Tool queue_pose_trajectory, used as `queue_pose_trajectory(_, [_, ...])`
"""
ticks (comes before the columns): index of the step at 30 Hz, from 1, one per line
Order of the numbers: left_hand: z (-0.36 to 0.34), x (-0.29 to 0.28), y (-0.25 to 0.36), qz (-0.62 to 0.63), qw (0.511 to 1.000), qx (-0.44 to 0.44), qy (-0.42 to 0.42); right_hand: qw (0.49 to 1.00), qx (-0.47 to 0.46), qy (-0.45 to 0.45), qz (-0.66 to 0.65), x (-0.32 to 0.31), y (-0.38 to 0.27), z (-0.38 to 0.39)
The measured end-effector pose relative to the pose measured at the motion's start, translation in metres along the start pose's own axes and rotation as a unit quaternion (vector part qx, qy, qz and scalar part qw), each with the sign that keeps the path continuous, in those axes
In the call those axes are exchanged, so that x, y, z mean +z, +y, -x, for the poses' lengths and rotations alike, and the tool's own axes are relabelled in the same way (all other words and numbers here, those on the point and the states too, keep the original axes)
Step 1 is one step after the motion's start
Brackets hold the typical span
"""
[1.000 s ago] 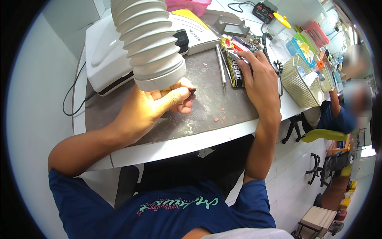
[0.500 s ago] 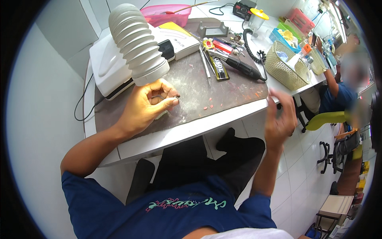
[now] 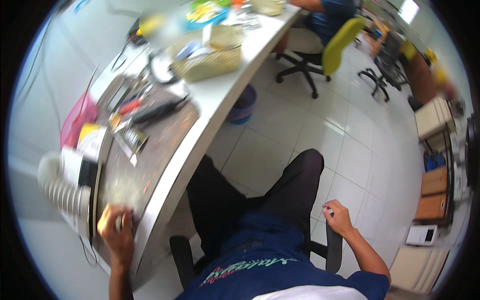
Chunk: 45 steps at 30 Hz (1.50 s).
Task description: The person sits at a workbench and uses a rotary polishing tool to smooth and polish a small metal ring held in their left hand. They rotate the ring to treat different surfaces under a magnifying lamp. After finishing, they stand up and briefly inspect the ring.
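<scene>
My left hand (image 3: 115, 232) is closed over the near end of the brown work mat (image 3: 167, 117), beside the mouth of a white corrugated hose (image 3: 65, 195). A small pale thing shows between its fingers, too blurred to name. Away from the table, my right hand (image 3: 339, 218) hovers above the black chair armrest (image 3: 334, 250) with its fingers curled in. A small light spot shows at those fingertips; I cannot make out what it is. Farther up the mat lie a black rotary handpiece (image 3: 155, 111) and a black-and-yellow tube (image 3: 134, 140).
A woven cream basket (image 3: 215, 65) and a blue tray (image 3: 207, 21) stand farther along the white table. At its left are a pink basket (image 3: 80, 120) and a white box. Beyond sits a person in blue on a green chair (image 3: 342, 47). Cabinets (image 3: 434, 117) line the right side.
The view has swung to the right, and the table now runs along the left. My right hand has gone from the table edge to beside the armrest, its fingers curled. My left hand stays near the hose.
</scene>
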<state>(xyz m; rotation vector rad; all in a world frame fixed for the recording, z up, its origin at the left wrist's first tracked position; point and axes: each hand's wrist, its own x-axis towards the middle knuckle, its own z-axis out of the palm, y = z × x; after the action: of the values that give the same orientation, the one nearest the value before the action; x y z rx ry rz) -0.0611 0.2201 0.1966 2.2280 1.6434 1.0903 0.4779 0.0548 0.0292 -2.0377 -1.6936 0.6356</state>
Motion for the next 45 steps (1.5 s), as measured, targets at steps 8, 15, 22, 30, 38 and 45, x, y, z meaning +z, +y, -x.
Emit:
queue_pose_trajectory(8, [-0.029, 0.089, 0.015, 0.117, 0.943, 0.148, -0.274, 0.996, 0.067, 0.055, 0.001, 0.004, 0.036, 0.025])
queue_pose_trajectory(15, [-0.106, 0.28, 0.18, 0.432, 0.86, -0.116, -0.246, 0.972, 0.205, 0.113, -0.034, 0.004, 0.058, 0.085])
queue_pose_trajectory(22, [-0.198, 0.335, 0.439, 0.472, 0.759, 0.105, -0.437, 0.923, 0.369, 0.092, -0.05, 0.004, 0.059, 0.139])
queue_pose_trajectory(30, [-0.176, 0.329, 0.714, 0.447, 0.531, 0.315, -0.647, 0.776, 0.586, -0.04, -0.229, -0.021, 0.055, 0.174])
queue_pose_trajectory(38, [-0.139, 0.34, 0.845, 0.419, 0.501, 0.268, -0.708, 0.805, 0.574, 0.126, -0.079, -0.024, 0.25, 0.186])
queue_pose_trajectory(45, [-0.119, 0.395, 0.911, 0.428, 0.487, 0.11, -0.753, 0.64, 0.604, 0.372, -0.297, -0.219, 0.371, 0.144])
